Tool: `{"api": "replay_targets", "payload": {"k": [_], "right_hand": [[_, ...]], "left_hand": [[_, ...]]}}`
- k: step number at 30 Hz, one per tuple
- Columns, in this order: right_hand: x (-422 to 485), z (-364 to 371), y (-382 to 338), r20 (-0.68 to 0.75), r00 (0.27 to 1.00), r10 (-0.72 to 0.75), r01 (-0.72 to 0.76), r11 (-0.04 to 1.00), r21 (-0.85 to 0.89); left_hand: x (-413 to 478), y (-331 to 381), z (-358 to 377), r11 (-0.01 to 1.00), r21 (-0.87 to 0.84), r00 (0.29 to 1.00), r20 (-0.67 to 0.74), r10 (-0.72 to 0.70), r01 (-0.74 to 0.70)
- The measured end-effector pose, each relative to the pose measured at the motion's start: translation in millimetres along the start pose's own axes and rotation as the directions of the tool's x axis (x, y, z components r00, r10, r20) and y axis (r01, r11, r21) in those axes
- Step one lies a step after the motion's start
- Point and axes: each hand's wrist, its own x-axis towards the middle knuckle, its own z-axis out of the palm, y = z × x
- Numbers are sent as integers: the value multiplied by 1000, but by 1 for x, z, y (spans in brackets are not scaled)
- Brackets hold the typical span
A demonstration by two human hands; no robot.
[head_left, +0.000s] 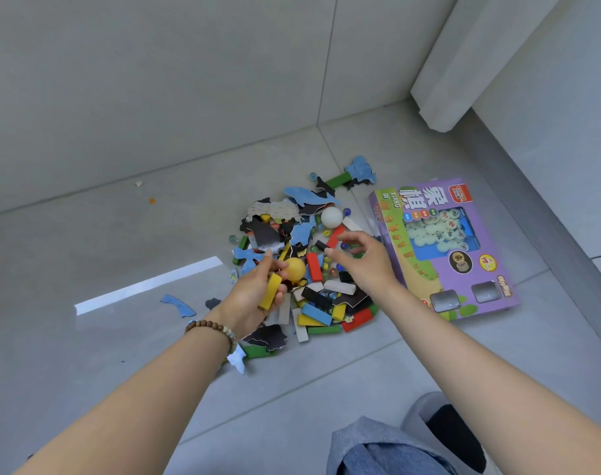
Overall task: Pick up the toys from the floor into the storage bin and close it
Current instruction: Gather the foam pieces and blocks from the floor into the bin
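Observation:
A heap of toys (326, 299) lies on the grey tiled floor: coloured wooden blocks, blue and black puzzle pieces, marbles and a white ball (331, 217). My left hand (257, 296), with a bead bracelet at the wrist, grips a yellow block (271, 295) and a yellow ball (295, 269) together. Over the middle of the heap hovers my right hand (360, 258), fingers curved and spread; whether it holds a small piece I cannot tell. No storage bin is in view.
A purple chess-game box (470, 269) lies flat to the right of the heap. Stray puzzle pieces (179, 305) lie to the left. A wall runs behind, a curtain (480, 63) and a ledge stand at the right. My knee and shoe (439, 437) are at the bottom right.

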Motion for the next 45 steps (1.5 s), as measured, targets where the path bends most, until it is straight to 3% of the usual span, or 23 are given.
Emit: {"api": "replay_targets", "payload": {"k": [7,21,25,35,41,45], "right_hand": [[1,36,3,50,996,-69,79,966,-246],[1,48,2,-81,996,-44,21,966,-259],[6,45,-1,-96,992,83,-94,989,-112],[8,30,-2,-52,970,238,-231,966,111],[-3,6,-14,90,922,378,-371,789,490],[-14,0,-36,271,892,362,-450,656,606]], "left_hand": [[2,0,-13,999,-33,1000,-19,8,-9],[-1,1,-28,999,-44,998,-53,-20,18],[-1,2,-30,998,-56,998,-53,-24,21],[-2,3,-24,997,-76,999,-42,-22,19],[-4,5,-13,974,-218,998,49,-44,54],[-8,6,2,965,-244,991,122,-64,92]]}}
